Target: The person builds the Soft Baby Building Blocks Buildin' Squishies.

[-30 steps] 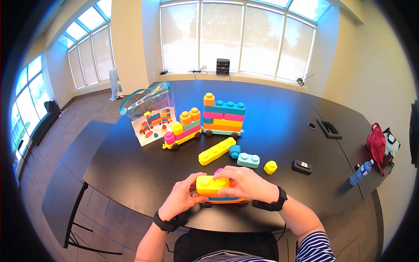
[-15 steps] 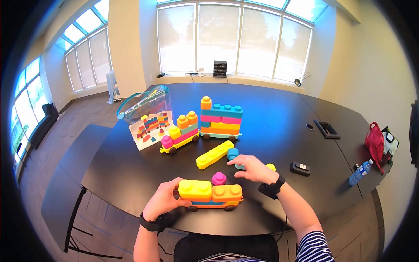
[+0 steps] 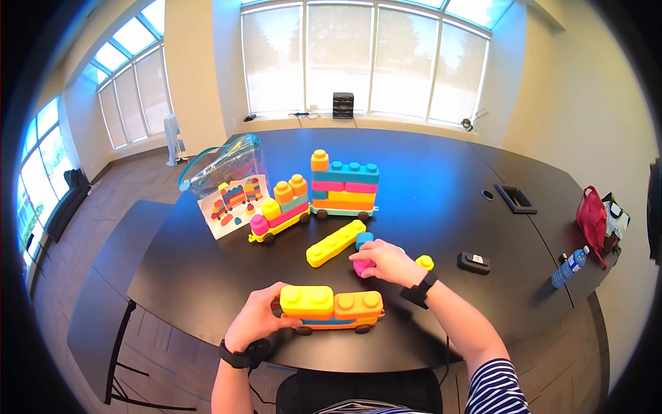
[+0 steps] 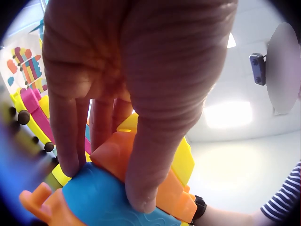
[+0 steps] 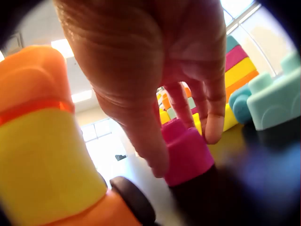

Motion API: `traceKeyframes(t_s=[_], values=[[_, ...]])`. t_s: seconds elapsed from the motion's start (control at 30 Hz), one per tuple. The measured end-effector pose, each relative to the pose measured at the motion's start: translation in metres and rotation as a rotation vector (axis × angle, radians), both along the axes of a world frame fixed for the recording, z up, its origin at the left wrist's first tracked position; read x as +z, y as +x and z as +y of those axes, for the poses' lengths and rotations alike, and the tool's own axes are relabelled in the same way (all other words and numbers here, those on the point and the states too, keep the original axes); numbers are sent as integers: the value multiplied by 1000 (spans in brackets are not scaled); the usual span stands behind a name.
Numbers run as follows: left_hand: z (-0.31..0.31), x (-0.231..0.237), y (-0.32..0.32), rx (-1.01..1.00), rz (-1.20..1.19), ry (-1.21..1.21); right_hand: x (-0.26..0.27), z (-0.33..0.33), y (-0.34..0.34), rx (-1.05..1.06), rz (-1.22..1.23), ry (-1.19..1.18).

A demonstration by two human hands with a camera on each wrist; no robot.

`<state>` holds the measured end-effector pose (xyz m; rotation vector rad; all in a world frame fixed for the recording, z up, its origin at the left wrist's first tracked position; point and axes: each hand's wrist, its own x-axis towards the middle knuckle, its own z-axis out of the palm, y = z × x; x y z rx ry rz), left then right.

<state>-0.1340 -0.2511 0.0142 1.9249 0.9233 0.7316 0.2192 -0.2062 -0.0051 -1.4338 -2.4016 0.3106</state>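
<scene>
At the front of the table stands a toy train car (image 3: 331, 323) with orange ends and dark wheels. A yellow block (image 3: 307, 301) and an orange block (image 3: 358, 303) sit side by side on top. My left hand (image 3: 256, 319) grips its left end, the thumb lying over a blue block (image 4: 101, 195) in the left wrist view. Behind the car, my right hand (image 3: 392, 267) pinches a pink block (image 5: 188, 155) between thumb and fingers, close over the table. Next to that hand are a dark teal block (image 3: 365, 239) and a light teal block (image 5: 277, 101).
A long yellow block (image 3: 336, 243) lies behind the hands. Beyond it stand a low train car (image 3: 279, 219) and a tall stacked one (image 3: 345, 193). A clear bag (image 3: 231, 165) with a picture card (image 3: 234, 207), a small yellow block (image 3: 425, 262), a black case (image 3: 474, 262) and a bottle (image 3: 571, 267) surround them.
Both hands were at the yellow block on the car. The right hand let go, moved right, then took the pink block and shifted it away from the car. The left hand still holds the car.
</scene>
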Motion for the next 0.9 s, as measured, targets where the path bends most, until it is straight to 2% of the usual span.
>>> traceKeyframes(t_s=[0.17,0.27,0.33,0.43,0.57,0.6,0.7,0.77,0.9], values=[[-2,-1,7,-16,-29,-4,25,-20,46,-131,133,185],[-4,1,9,-17,-24,10,41,-39,82,-344,-41,80],[-6,4,12,-3,-92,47,26,-44,105,-445,-168,-18],[-6,5,13,27,-157,68,4,-47,114,-436,-139,-139],[-6,1,12,32,-168,56,3,-53,109,-450,-35,-75],[-5,1,12,33,-170,53,8,-55,104,-450,4,35],[-5,0,13,28,-170,50,47,-64,63,-325,428,73],[-5,0,14,19,-163,58,72,-77,29,-123,531,19],[-7,2,17,11,-156,71,75,-89,-17,141,501,-31]])
